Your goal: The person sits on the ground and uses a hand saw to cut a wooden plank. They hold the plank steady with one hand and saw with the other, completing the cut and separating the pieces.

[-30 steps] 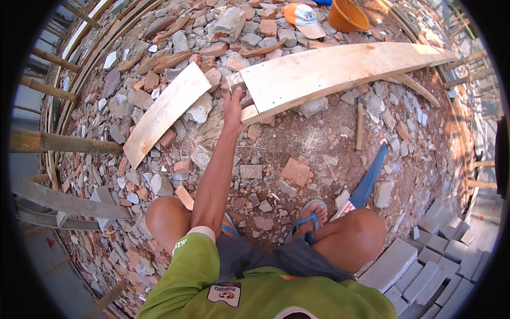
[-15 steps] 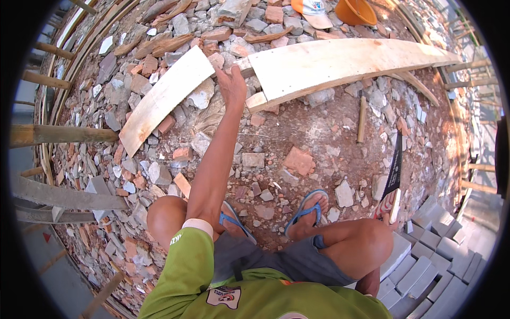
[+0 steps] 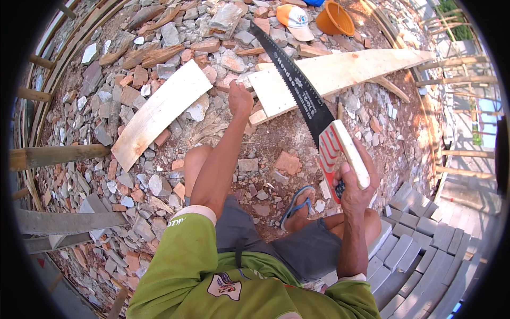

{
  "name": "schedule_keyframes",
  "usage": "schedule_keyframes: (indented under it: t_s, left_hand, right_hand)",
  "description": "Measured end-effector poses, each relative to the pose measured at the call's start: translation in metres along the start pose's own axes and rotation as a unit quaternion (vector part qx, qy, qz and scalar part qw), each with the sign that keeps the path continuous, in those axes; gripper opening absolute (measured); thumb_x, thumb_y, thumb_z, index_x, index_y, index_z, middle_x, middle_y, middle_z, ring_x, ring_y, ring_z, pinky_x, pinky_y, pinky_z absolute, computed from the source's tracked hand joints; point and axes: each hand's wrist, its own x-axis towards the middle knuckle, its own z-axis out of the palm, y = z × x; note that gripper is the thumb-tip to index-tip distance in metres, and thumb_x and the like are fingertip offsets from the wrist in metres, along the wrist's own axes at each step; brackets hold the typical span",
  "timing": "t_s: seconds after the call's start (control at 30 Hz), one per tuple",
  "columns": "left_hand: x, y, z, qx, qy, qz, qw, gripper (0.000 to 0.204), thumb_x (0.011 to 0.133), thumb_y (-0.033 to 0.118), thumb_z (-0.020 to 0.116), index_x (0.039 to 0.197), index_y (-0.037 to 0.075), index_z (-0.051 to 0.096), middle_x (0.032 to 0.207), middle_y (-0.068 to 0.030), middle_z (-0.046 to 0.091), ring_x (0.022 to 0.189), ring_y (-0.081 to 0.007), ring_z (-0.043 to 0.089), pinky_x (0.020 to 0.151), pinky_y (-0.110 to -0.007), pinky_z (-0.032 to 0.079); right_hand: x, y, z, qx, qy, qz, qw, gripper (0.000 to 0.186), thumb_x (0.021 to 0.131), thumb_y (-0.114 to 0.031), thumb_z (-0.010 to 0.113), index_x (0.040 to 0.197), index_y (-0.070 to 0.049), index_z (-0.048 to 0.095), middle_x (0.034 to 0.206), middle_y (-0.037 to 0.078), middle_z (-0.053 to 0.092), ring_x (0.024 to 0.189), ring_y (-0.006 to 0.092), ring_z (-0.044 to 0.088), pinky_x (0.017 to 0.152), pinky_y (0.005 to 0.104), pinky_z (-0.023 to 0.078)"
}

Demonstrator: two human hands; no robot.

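Observation:
My right hand point(image 3: 355, 183) is closed around the white and red handle of a handsaw point(image 3: 297, 80). The saw's black toothed blade slants up and to the left, passing in front of a long pale plank point(image 3: 361, 70). My left hand point(image 3: 240, 99) is closed at the left end of that plank, on a short wooden batten point(image 3: 246, 83) that sticks out there; its fingertips are partly hidden. A shorter pale board point(image 3: 162, 114) lies apart on the rubble, left of my left hand. A hammer's wooden handle point(image 3: 340, 110) shows behind the saw.
Broken brick and stone rubble point(image 3: 143, 80) covers the ground. An orange bucket point(image 3: 335, 18) and an orange and white cap point(image 3: 294, 22) sit at the far side. Grey blocks point(image 3: 419, 239) are stacked at the lower right. A wooden pole point(image 3: 58, 156) juts in from the left.
My right hand has come up from beside my right knee and lifted the handsaw from the ground to above the long plank. My left hand stays at the plank's end.

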Motion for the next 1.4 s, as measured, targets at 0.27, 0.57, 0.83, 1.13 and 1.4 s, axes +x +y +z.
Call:
schedule_keyframes:
  t_s: [0.27, 0.57, 0.83, 1.13, 1.4]
  left_hand:
    - [-0.021, 0.000, 0.013, -0.069, 0.043, -0.031, 0.996, 0.047, 0.103, 0.037, 0.040, 0.146, 0.017, 0.041, 0.121, -0.0260, 0.064, 0.111, -0.0463, 0.060, 0.093, -0.052, 0.046]
    - [-0.018, 0.000, 0.015, -0.015, 0.096, 0.017, 0.995, 0.047, 0.104, 0.038, 0.037, 0.144, 0.014, 0.044, 0.118, -0.0272, 0.064, 0.108, -0.0480, 0.060, 0.092, -0.053, 0.046]
    - [-0.010, -0.012, 0.006, 0.015, 0.110, 0.067, 0.992, 0.047, 0.105, 0.038, 0.034, 0.141, 0.011, 0.047, 0.117, -0.0286, 0.064, 0.110, -0.0484, 0.059, 0.093, -0.053, 0.045]
    - [-0.017, -0.008, 0.012, 0.010, 0.117, 0.069, 0.991, 0.050, 0.104, 0.035, 0.036, 0.139, 0.003, 0.048, 0.118, -0.0319, 0.062, 0.111, -0.0508, 0.057, 0.094, -0.054, 0.043]
    - [-0.010, -0.008, 0.018, -0.043, 0.159, 0.143, 0.976, 0.035, 0.102, 0.026, 0.040, 0.115, -0.002, 0.056, 0.096, -0.0308, 0.063, 0.089, -0.0511, 0.059, 0.077, -0.055, 0.043]
  right_hand:
    - [-0.002, 0.055, 0.076, -0.045, -0.056, -0.079, 0.994, 0.048, 0.087, -0.003, 0.069, 0.133, 0.000, 0.058, 0.108, 0.013, 0.070, 0.086, 0.0130, 0.066, 0.074, 0.0262, 0.053]
    - [0.005, 0.076, 0.041, -0.032, -0.103, -0.141, 0.984, 0.051, 0.086, -0.001, 0.070, 0.135, 0.002, 0.055, 0.110, 0.015, 0.070, 0.088, 0.0144, 0.066, 0.076, 0.0267, 0.053]
    - [0.015, 0.092, 0.025, 0.019, -0.125, -0.160, 0.979, 0.052, 0.085, -0.001, 0.070, 0.135, 0.005, 0.055, 0.102, 0.014, 0.070, 0.082, 0.0138, 0.065, 0.072, 0.0264, 0.052]
    - [-0.030, 0.090, 0.006, -0.039, -0.121, -0.149, 0.981, 0.054, 0.084, 0.002, 0.070, 0.135, 0.004, 0.054, 0.104, 0.016, 0.071, 0.081, 0.0154, 0.068, 0.072, 0.0278, 0.054]
    - [-0.006, 0.064, 0.041, -0.035, -0.119, -0.106, 0.987, 0.046, 0.088, -0.002, 0.067, 0.133, 0.004, 0.056, 0.108, 0.016, 0.070, 0.094, 0.0160, 0.067, 0.081, 0.0280, 0.053]
